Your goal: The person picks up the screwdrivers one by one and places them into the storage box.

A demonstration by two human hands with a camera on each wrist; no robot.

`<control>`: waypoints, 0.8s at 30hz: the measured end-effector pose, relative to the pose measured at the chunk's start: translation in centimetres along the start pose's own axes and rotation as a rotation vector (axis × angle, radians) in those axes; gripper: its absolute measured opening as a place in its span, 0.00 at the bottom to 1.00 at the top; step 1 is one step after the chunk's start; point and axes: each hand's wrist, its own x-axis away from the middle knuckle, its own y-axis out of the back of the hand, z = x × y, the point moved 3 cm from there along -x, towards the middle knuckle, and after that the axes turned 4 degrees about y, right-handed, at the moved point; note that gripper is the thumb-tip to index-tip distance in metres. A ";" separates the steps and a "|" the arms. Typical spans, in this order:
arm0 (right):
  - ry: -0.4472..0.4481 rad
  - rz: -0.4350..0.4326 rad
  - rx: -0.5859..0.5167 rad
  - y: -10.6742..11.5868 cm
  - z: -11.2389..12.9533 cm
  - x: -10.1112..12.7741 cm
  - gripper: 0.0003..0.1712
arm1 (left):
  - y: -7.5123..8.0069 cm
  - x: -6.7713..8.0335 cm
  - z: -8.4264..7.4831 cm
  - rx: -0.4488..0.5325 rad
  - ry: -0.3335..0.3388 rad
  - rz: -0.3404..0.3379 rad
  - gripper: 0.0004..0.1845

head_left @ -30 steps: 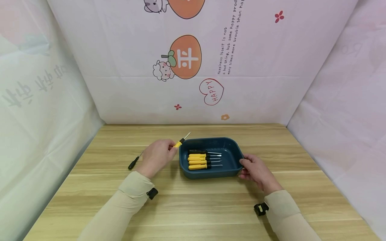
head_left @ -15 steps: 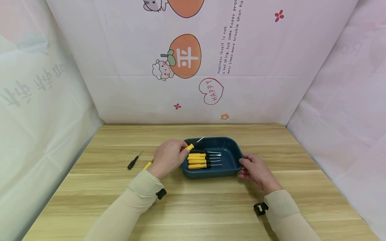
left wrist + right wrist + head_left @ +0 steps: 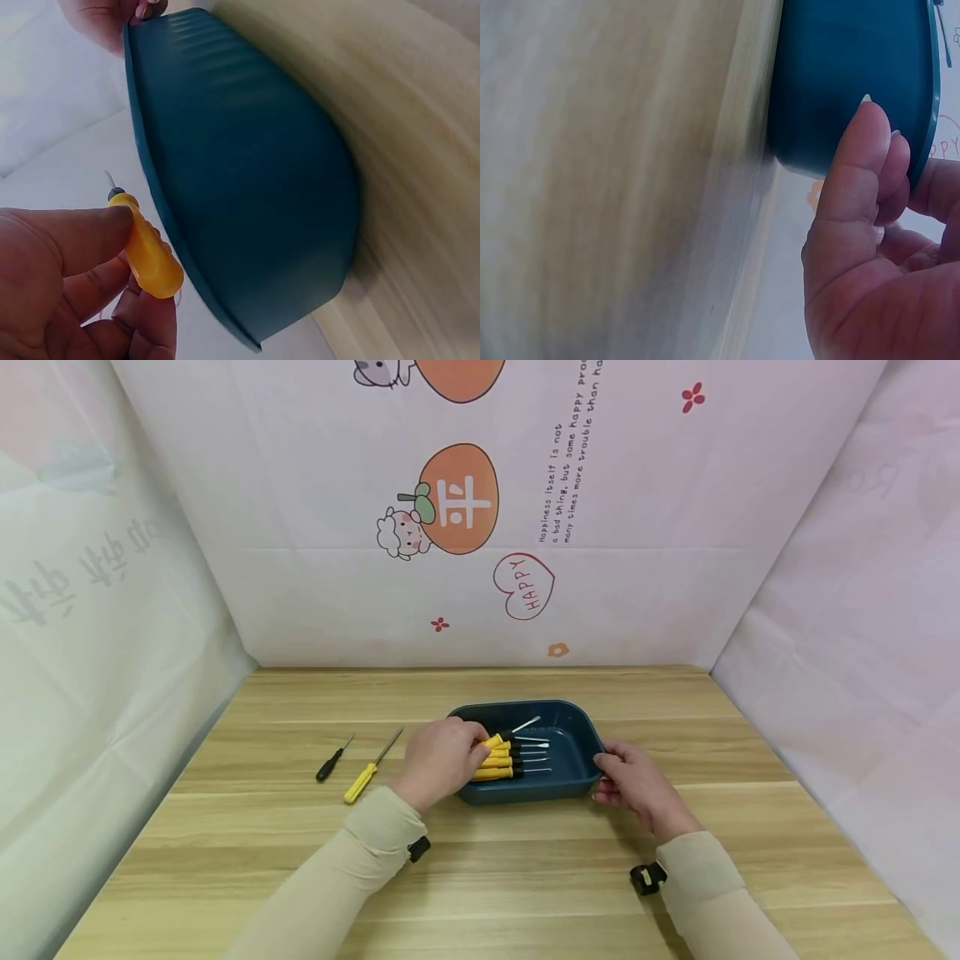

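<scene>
A small yellow-handled screwdriver [image 3: 504, 737] is pinched by the left hand [image 3: 438, 760] over the dark blue plastic tray's [image 3: 577, 783] left rim. The tray's right rim is gripped by the right hand's [image 3: 637, 785] curled fingers. If released at a tilt, the screwdriver could catch the rim and be dropped outside.

we see tray [image 3: 577, 777] mid-table, left hand [image 3: 438, 760] over its left rim, right hand [image 3: 637, 785] on right end | tray right half bare, row of drivers [image 3: 502, 760] fills left half | two loose drivers [image 3: 352, 768] block table left of tray | open table near edge, behind tray, far right | walls close three sides
</scene>
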 end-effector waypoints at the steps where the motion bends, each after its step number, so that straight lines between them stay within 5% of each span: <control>1: -0.001 -0.001 -0.001 0.0 0.0 0.0 0.27 | -0.1 0.0 -0.1 -0.008 -0.006 0.002 0.11; 24: 0.003 0.000 -0.001 0.0 -0.1 0.0 0.28 | -2.5 -0.4 -1.0 -0.097 -0.069 0.036 0.06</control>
